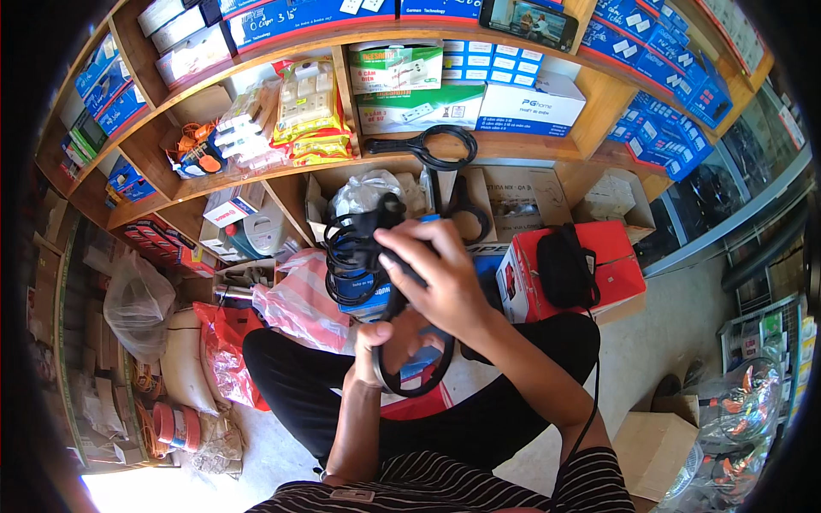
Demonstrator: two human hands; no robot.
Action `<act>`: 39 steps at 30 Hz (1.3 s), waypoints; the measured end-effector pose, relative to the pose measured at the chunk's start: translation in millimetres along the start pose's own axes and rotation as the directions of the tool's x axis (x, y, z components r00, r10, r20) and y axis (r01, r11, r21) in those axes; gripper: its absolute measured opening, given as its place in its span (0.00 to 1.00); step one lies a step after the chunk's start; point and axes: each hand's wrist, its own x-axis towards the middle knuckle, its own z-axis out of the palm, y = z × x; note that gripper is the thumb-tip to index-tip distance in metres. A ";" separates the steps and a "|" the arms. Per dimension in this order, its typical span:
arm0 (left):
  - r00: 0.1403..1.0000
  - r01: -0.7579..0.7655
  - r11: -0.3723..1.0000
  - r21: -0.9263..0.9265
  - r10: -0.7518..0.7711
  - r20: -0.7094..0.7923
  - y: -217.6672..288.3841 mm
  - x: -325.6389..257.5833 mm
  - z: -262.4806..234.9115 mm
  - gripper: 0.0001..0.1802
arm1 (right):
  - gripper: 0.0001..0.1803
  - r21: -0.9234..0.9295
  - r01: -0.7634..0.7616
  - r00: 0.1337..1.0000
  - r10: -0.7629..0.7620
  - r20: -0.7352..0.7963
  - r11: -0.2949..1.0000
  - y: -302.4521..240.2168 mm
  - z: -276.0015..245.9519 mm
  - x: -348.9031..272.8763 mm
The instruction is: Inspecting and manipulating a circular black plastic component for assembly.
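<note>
A black ring-shaped wrench is held between my hands, in front of my crossed legs. My left hand is closed at the ring's left side, thumb outside and fingers seen through the opening. Above it, my right hand is closed at the handle end, fingertips on a dark part that is smeared by motion. A coiled black cable hangs or lies just left of my right fingers; I cannot tell whether they hold it too. Two similar ring wrenches, one on the shelf edge and one lower, are beyond my hands.
Wooden shelves with boxed goods curve across the far side. A phone leans on the top shelf. To the right, a black pouch rests on a red box. Plastic bags and sacks stand left; a cardboard box sits lower right.
</note>
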 end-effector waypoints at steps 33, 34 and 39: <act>0.951 -0.235 0.955 -0.179 0.188 -0.245 14.0 3.4 6.5 0.39 | 0.09 0.056 -0.157 0.963 0.141 0.230 0.986 -18.0 23.9 -20.6; 0.956 -0.233 0.949 -0.212 0.183 -0.230 14.6 6.4 4.9 0.38 | 0.09 0.105 -0.190 0.951 0.156 0.267 0.976 -19.5 21.4 -19.2; 0.938 -0.240 0.944 -0.228 0.165 -0.304 15.2 2.2 -5.2 0.37 | 0.09 0.240 -0.152 0.925 0.053 0.376 0.959 -32.0 28.9 -30.7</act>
